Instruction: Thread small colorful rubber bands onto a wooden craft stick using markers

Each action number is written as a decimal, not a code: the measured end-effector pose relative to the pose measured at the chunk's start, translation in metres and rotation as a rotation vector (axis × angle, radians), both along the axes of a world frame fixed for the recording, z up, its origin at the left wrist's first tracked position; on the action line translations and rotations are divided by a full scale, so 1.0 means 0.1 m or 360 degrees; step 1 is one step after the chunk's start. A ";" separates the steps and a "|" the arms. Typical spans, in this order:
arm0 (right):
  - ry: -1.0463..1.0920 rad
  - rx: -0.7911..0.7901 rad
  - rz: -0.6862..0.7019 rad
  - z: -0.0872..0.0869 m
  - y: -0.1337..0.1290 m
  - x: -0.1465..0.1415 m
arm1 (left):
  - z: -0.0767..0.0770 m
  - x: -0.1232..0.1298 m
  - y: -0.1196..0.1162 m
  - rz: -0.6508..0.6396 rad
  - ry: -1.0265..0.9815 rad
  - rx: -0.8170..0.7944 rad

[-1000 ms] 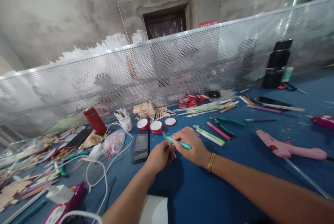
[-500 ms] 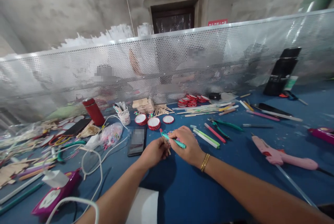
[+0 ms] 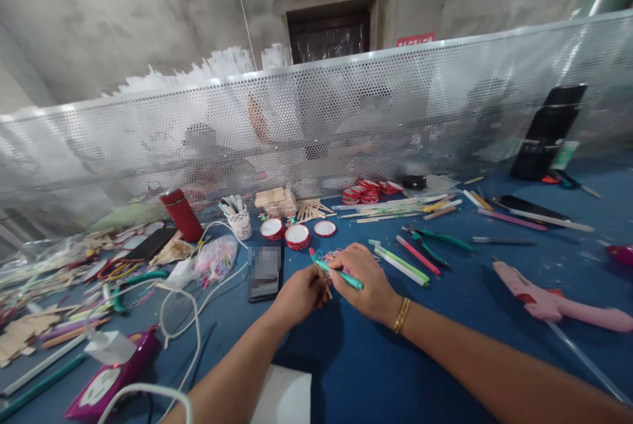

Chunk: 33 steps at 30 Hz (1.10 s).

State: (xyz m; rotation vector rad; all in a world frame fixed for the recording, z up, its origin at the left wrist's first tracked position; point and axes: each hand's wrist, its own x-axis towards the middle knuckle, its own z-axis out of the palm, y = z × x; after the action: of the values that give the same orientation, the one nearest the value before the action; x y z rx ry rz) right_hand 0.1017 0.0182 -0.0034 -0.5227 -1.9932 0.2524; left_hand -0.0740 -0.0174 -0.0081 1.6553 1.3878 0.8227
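My right hand [image 3: 359, 279], with a gold bracelet [image 3: 402, 315] at its wrist, is closed on a teal marker [image 3: 352, 279]. The marker's tip end is at a thin wooden stick [image 3: 324, 277] pinched in my left hand [image 3: 302, 295]. A small red tip [image 3: 312, 252] shows just above the left fingers; what it belongs to I cannot make out. Small colourful bits [image 3: 330, 256] lie on the blue table [image 3: 366, 371] behind the hands. Three round red-rimmed pieces, one of them [image 3: 297, 236] nearest, lie beyond them.
Left of my hands are a phone [image 3: 266, 272], a bag of colourful bits [image 3: 217, 260], white cables and a red bottle [image 3: 180, 214]. To the right lie markers [image 3: 403, 266], teal pliers [image 3: 432, 242] and a pink glue gun [image 3: 548, 302]. A perforated metal screen [image 3: 316, 127] stands behind.
The whole view has shifted slightly, so things on the table appear a little further right and lower. Both hands keep their hold on the marker and the stick.
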 end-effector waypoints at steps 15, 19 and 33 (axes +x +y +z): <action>-0.0005 -0.0032 0.0006 0.01 -0.02 0.02 | 0.00 0.01 -0.02 -0.0007 -0.0070 -0.0031; -0.0024 -0.0046 0.0016 0.03 -0.03 0.02 | 0.00 0.02 -0.03 0.0001 -0.0102 0.0007; -0.0062 -0.0053 0.0022 0.03 -0.05 0.02 | -0.01 0.00 -0.03 -0.0007 -0.0092 0.0008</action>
State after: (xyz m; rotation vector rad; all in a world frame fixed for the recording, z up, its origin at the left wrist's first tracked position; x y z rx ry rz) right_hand 0.1037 0.0132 -0.0008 -0.5392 -2.0341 0.2862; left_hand -0.0737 -0.0205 -0.0094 1.6251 1.3433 0.8653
